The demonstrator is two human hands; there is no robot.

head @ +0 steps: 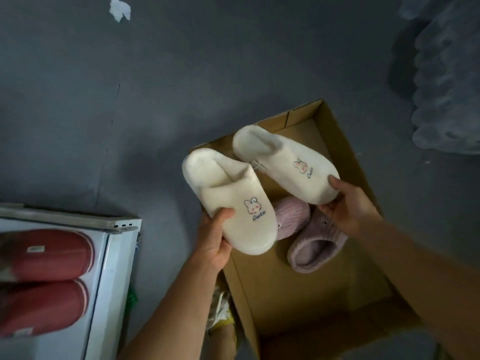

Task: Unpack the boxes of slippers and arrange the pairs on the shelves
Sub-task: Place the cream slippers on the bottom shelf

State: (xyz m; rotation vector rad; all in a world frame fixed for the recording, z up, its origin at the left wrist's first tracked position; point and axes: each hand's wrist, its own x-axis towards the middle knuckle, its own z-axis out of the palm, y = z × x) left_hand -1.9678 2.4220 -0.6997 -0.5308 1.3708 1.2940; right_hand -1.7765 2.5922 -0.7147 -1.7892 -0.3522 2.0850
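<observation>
I hold a pair of cream plush slippers with a small rabbit print above an open cardboard box (345, 152). My left hand (215, 237) grips the toe end of the left cream slipper (228, 198). My right hand (348, 206) grips the toe end of the right cream slipper (283, 162). Both slippers point their heels away from me. Inside the box lie two pink ribbed slippers (311, 245), partly hidden under the cream ones. At the lower left a white shelf (117, 255) carries a pair of red slippers (46, 276).
The floor (181, 74) is dark grey, with a scrap of white paper (120, 8) at the top left. A pale fluffy heap (446, 87) lies at the upper right. Crumpled wrapping (220, 307) shows between the shelf and the box.
</observation>
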